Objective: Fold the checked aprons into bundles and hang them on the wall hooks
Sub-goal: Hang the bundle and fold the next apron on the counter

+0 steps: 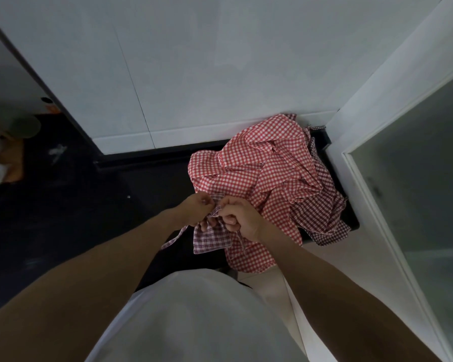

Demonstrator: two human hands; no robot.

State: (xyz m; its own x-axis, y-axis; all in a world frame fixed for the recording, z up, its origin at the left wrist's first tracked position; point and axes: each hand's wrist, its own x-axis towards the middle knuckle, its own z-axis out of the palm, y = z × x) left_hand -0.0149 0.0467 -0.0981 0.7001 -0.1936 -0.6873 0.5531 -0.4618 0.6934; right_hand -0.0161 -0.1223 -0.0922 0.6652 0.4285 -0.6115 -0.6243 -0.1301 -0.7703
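head view: both hands meet at centre, over dark floor (63,205). left hand (194,211) pinches top edge of small purple-and-white checked cloth apron (211,237); right hand (239,220) fingers curled, gripping same apron. apron hangs from hands, long axis running down toward person, thin strap trailing lower left. crumpled red-and-white checked aprons (264,173) heaped just right of hands, atop darker purple checked apron (322,212), in corner against white tiled wall (168,61).

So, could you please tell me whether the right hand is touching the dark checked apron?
Touching. The head view shows the right hand curled around a bunched part of the dark checked apron, with the left hand pinching it alongside.
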